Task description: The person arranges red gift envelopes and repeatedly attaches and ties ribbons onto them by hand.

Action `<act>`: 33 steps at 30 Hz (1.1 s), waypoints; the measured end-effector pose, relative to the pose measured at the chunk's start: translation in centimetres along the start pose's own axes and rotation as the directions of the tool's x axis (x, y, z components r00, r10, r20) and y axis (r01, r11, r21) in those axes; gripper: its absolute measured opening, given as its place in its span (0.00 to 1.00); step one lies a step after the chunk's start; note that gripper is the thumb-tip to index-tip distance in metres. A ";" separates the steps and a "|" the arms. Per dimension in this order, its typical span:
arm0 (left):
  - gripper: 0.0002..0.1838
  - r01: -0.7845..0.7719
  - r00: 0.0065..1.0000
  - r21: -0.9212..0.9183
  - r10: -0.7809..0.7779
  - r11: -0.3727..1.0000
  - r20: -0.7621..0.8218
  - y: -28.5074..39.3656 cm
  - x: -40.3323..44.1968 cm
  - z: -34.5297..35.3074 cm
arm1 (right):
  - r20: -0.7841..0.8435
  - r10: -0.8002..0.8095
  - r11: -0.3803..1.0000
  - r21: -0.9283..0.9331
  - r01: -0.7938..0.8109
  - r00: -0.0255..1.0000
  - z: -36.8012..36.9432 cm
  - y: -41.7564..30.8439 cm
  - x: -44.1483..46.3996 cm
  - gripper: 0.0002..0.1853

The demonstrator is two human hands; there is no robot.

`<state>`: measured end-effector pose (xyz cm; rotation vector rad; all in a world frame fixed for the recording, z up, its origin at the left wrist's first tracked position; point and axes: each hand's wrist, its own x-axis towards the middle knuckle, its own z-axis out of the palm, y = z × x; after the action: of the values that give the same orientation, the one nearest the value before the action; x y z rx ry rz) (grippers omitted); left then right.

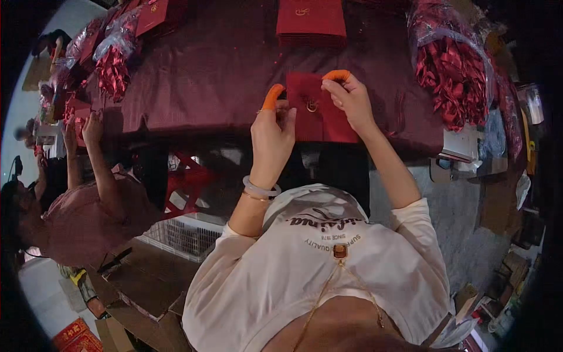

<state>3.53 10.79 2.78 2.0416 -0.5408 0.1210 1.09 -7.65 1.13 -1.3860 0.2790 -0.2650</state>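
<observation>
Right before us, at the counter's (193, 100) near edge, lies a flat, dark red paper envelope with a gold emblem (312, 105); our left hand (272, 129) grasps its left edge, thumb in front, while our right hand (353, 104) brings thumb and index together at its upper right, though we cannot tell whether those fingers pinch anything. Both index fingers wear orange covers. Low on our left sit a brown cardboard box (146, 284) and a white slatted plastic crate (176, 239), contents unclear. Farther along the counter, a clear plastic bag (431, 26) at right bunches shiny red ribbons (451, 79); another wrapped bunch (113, 73) lies left, near a pink-clad co-worker (99, 217). Beyond our envelope stands a neat stack of matching red envelopes (311, 17).
</observation>
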 end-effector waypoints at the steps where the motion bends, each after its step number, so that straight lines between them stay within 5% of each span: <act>1: 0.18 0.093 0.994 -0.011 -0.092 0.996 0.060 0.7 0.2 -0.5 | 0.009 0.002 0.998 0.059 -0.003 1.000 -0.2 0.0 0.0 0.05; 3: 0.19 0.183 0.977 -0.022 -0.179 0.983 0.117 0.7 0.3 -1.0 | 0.019 -0.001 0.994 0.113 -0.001 1.000 -0.3 -0.1 0.0 0.05; 6: 0.27 0.351 0.930 -0.429 -0.254 0.833 0.267 -1.2 -0.3 -1.0 | -0.030 -0.005 0.985 0.173 0.011 1.000 -0.1 -0.2 -0.1 0.05; 12: 0.32 0.250 0.962 -0.450 -0.167 0.857 0.217 -1.0 -0.8 0.8 | -0.064 -0.020 0.996 0.089 0.025 0.998 -0.1 -0.2 0.1 0.05; 16: 0.30 0.225 0.971 -0.509 -0.149 0.831 0.187 -0.7 0.4 1.3 | -0.100 -0.299 0.920 -0.293 0.259 0.949 -0.1 -0.8 -0.9 0.07; 18: 0.32 0.247 0.958 -0.292 -0.188 0.924 0.217 -0.8 0.8 1.2 | 0.130 -0.323 0.790 -0.509 0.343 0.937 0.2 -1.2 -2.0 0.07; 19: 0.32 0.248 0.958 -0.293 -0.188 0.924 0.217 -0.9 0.9 1.1 | 0.130 -0.322 0.790 -0.509 0.342 0.938 0.2 -1.1 -2.0 0.07; 21: 0.33 0.309 0.928 -0.595 -0.097 0.742 0.361 -1.3 1.0 0.9 | 0.243 -0.252 0.783 -0.518 0.345 0.937 0.1 -0.5 -2.2 0.08; 26: 0.34 0.367 0.887 -0.577 -0.086 0.730 0.454 -2.1 1.2 -0.5 | 0.141 -0.126 0.873 -0.454 0.177 0.982 0.0 -0.7 -1.8 0.09; 33: 0.38 0.418 0.893 -0.643 -0.162 0.642 0.419 -2.4 1.0 -0.2 | 0.348 -0.198 0.658 -0.646 0.388 0.916 0.7 -1.1 -1.8 0.12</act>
<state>5.47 11.62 1.21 1.3216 -0.3551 -0.5716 -0.37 -6.55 2.37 -2.2285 -0.0882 -0.2584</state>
